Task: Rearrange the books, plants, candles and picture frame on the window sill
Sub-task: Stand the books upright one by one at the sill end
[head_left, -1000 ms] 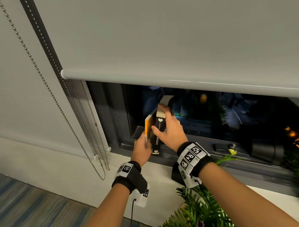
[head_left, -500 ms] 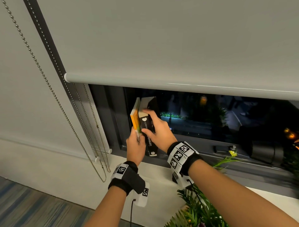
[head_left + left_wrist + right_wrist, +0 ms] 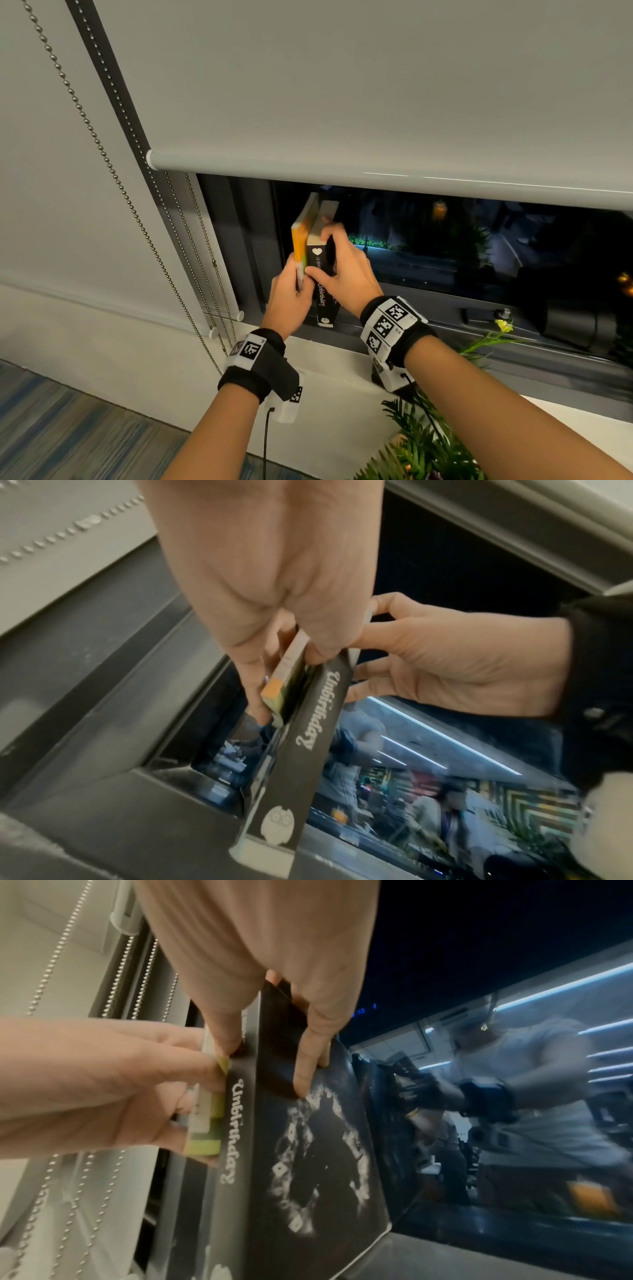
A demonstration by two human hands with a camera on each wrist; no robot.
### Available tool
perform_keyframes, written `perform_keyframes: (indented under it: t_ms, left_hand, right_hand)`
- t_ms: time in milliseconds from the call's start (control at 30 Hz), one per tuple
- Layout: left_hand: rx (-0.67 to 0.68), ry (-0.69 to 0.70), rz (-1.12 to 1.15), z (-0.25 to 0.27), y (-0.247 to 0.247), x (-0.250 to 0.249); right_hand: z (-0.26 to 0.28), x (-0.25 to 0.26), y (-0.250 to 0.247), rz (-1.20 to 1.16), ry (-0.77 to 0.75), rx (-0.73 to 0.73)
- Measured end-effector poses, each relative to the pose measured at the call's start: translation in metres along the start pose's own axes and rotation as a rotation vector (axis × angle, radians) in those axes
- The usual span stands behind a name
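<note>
A black book (image 3: 323,301) with white "Unbirthday" lettering on its spine (image 3: 308,739) stands upright with its foot on the dark window frame ledge, near the window's left end. My right hand (image 3: 337,260) grips its upper part, thumb on the spine and fingers on the cover (image 3: 263,1061). A thin orange and yellow book (image 3: 300,236) is pressed against the black book's left side. My left hand (image 3: 291,294) pinches its spine (image 3: 279,691); its lower end hangs above the ledge.
The roller blind (image 3: 342,102) hangs low over the dark glass. Bead chains (image 3: 137,212) dangle left of the frame. A green fern-like plant (image 3: 421,442) and a yellow flower stem (image 3: 501,323) stand on the white sill (image 3: 335,370) to the right.
Both hands have carried the two books left, close to the window's left frame. The books have gone from tilted to upright, side by side.
</note>
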State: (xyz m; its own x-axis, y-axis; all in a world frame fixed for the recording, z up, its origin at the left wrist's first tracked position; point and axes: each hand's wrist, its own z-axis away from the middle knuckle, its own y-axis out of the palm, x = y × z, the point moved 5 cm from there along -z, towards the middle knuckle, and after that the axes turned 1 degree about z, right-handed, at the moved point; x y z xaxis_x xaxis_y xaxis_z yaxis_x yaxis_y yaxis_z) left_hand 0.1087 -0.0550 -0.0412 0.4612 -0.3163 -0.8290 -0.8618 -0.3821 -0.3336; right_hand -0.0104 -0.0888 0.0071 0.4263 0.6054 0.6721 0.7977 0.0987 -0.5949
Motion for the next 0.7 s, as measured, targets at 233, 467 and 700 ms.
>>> perform_keyframes:
  t_ms: [233, 467, 700]
  left_hand:
    - [0.002, -0.115, -0.029, 0.014, 0.016, 0.022]
    - [-0.109, -0.124, -0.079, 0.025, 0.013, 0.019]
    - [-0.245, -0.036, -0.088, 0.029, -0.005, -0.003]
  right_hand:
    - [0.010, -0.005, -0.014, 0.139, 0.024, 0.062]
    - [0.020, -0.006, -0.020, 0.212, -0.018, 0.059]
    - [0.027, -0.011, -0.025, 0.216, 0.025, 0.027]
